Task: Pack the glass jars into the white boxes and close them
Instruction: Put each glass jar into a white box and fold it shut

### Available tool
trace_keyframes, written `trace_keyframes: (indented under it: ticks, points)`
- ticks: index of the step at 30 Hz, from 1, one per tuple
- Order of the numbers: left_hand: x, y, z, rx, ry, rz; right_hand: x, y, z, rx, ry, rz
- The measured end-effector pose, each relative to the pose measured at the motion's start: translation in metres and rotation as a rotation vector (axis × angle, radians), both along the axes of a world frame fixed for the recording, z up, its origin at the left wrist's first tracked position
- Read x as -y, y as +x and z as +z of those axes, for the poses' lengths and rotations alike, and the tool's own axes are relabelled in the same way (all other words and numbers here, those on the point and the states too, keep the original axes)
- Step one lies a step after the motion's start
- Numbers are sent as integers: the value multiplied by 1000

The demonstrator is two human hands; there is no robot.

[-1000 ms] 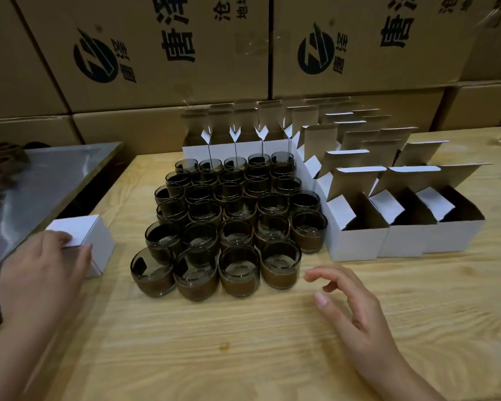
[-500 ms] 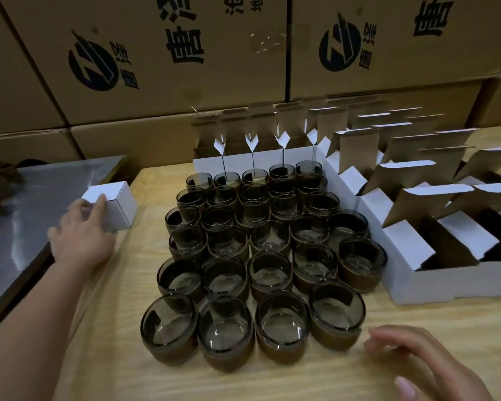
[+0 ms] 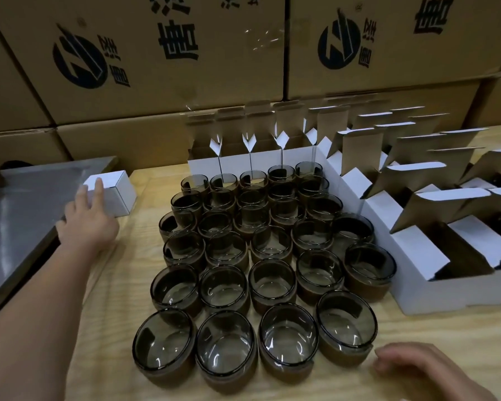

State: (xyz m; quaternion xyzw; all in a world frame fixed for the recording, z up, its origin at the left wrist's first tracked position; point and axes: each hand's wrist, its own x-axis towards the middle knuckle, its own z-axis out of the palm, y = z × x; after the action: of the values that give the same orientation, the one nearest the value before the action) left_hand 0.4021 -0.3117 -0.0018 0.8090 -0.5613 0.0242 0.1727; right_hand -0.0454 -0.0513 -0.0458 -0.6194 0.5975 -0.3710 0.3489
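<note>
Several smoky glass jars [image 3: 261, 256] stand packed together in rows on the wooden table [image 3: 107, 328]. Behind them and to their right stand several open white boxes [image 3: 417, 256] with their flaps up. A closed white box [image 3: 119, 195] sits at the table's far left corner. My left hand [image 3: 87, 221] reaches out with straight fingers that touch this box's near side. My right hand [image 3: 420, 371] hovers low at the bottom right, fingers relaxed, just right of the nearest jar [image 3: 346, 325], holding nothing.
A grey metal surface [image 3: 21, 215] adjoins the table on the left. Large brown cartons [image 3: 185, 53] with dark printed logos are stacked like a wall behind the table.
My left hand has pushed the closed white box farther away toward the table's back left corner. The view has moved closer to the jars; my right hand stays low at the right.
</note>
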Motion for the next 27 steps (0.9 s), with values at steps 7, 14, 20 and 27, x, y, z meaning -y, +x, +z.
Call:
trace_keyframes:
  ticks: [7,14,20,27]
  points:
    - [-64,-61,49,-22,-487,-58,-19,19,23,-204,-152,62]
    - [-165,-161,71,-395,-724,-441,-25,16,17,-214,-267,49]
    - [-248,-269,27,-367,-841,-820,-25,16,14,-196,-276,39]
    - [-268,-324,-31,-220,-779,-955,-29,3,17,-221,-383,-79]
